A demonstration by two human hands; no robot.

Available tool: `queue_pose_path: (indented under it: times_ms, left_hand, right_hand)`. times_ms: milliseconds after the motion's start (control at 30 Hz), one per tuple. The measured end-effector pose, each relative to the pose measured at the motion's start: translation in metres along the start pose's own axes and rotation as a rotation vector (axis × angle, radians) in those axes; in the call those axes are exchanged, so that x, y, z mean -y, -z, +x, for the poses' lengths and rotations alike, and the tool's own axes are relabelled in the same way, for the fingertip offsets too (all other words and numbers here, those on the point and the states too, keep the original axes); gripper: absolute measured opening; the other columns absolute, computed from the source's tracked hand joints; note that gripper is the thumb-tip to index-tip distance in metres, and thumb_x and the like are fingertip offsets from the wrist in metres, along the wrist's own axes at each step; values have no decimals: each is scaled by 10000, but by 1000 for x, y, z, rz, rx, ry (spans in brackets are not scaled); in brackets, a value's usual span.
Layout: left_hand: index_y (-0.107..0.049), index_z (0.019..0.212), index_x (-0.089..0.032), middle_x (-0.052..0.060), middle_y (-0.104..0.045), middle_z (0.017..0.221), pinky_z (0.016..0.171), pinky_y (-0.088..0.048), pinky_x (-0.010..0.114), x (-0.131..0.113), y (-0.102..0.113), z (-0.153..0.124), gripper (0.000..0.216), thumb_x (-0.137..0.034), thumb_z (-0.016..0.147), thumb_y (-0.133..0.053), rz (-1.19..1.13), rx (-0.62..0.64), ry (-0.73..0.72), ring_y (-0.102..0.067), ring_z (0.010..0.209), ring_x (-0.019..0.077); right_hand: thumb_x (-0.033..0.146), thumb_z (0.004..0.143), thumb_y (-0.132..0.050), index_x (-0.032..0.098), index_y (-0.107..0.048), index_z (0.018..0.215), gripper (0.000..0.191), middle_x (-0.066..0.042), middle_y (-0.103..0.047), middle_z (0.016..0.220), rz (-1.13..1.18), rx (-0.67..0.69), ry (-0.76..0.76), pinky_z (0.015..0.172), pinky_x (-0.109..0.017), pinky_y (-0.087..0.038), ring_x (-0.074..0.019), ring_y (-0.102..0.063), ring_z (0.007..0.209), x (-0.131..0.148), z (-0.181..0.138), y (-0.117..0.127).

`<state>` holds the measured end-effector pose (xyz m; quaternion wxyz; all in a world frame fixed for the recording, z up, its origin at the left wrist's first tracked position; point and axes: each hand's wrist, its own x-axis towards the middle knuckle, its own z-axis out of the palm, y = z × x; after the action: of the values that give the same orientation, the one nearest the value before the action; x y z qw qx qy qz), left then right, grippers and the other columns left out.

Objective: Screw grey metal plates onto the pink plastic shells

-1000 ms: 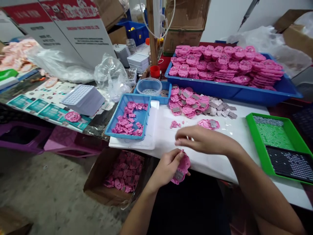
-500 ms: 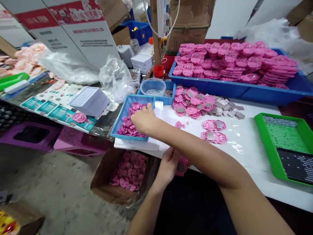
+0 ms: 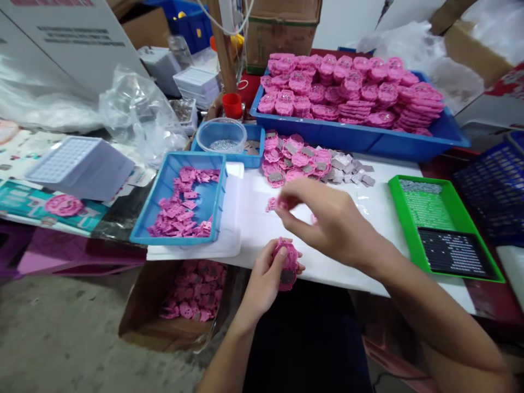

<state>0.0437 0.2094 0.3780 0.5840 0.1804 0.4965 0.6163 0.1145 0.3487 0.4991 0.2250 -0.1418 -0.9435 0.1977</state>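
Note:
My left hand [image 3: 264, 278] is closed round a pink round plastic piece [image 3: 287, 265] with a grey metal insert, held at the near edge of the white table [image 3: 368, 267]. My right hand [image 3: 323, 218] hovers just above and to the right of it, blurred by motion, fingers curled in a pinch with a small pink bit at the fingertips. A light blue tray [image 3: 164, 188] of small pink parts lies to the left. A heap of pink pieces with metal inserts [image 3: 292, 158] and loose grey metal plates [image 3: 347, 169] lies behind my hands.
A big blue tray [image 3: 360, 136] stacked with pink discs stands at the back. A green tray [image 3: 444, 226] of tiny parts sits right. A clear bowl [image 3: 221, 136], white blister trays [image 3: 77, 164] and plastic bags are left. A cardboard box [image 3: 172, 305] of pink pieces stands on the floor.
My right hand has come back from the light blue tray to just above my left hand. The view has shifted left and tilted down a little.

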Motion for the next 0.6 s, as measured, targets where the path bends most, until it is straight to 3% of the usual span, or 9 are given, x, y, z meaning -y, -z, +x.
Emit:
queue_pose_path:
  times_ms: [67, 133, 200, 333, 467, 600]
  left_hand:
    - [-626, 1117, -167, 84, -758, 982, 712, -583, 278, -1, -5, 0, 470, -603, 942, -627, 2, 18, 25, -747, 779, 189]
    - [-632, 1147, -174, 83, -762, 990, 754, -590, 304, 0, -11, 0, 483, -614, 949, -607, 2, 39, 50, -753, 825, 210]
    - [-650, 1184, -178, 91, -757, 1069, 868, -580, 333, 3, -17, 1, 492, -611, 960, -588, 39, 40, 41, -742, 980, 242]
    - [-668, 1216, -192, 90, -695, 1278, 1097, -453, 331, 13, -29, 0, 468, -581, 1013, -507, 174, 35, -35, -602, 1277, 259]
    - [-641, 1189, -215, 69, -684, 1244, 966, -482, 285, 18, -44, -7, 427, -562, 1049, -435, 266, 59, -70, -611, 1166, 225]
    - [-600, 1096, -223, 43, -683, 1105, 894, -465, 281, 14, -56, -16, 365, -505, 1082, -369, 339, 92, -115, -611, 956, 184]
  right_hand:
    - [240, 998, -566, 187, -613, 1059, 93, -56, -691, 964, 49, 56, -45, 791, -298, -536, -163, -659, 863, -14, -41, 4]
    - [202, 974, -614, 202, -625, 1151, 177, -73, -711, 1046, 61, 49, -67, 876, -314, -569, -187, -687, 989, -23, -76, 1]
    - [158, 958, -631, 221, -633, 1211, 260, -80, -714, 1110, 80, -8, -95, 915, -315, -590, -185, -698, 1040, -27, -104, -5]
    - [78, 919, -657, 237, -652, 1271, 386, -94, -709, 1136, 93, -157, -91, 847, -330, -629, -187, -704, 1008, -28, -137, -23]
    - [-14, 856, -686, 198, -611, 1363, 554, -122, -726, 1115, 87, -290, -29, 837, -384, -638, -212, -695, 1018, -31, -153, -37]
    - [-28, 842, -683, 197, -628, 1369, 576, -132, -742, 1127, 121, -339, -8, 837, -420, -646, -237, -710, 1036, -33, -161, -42]
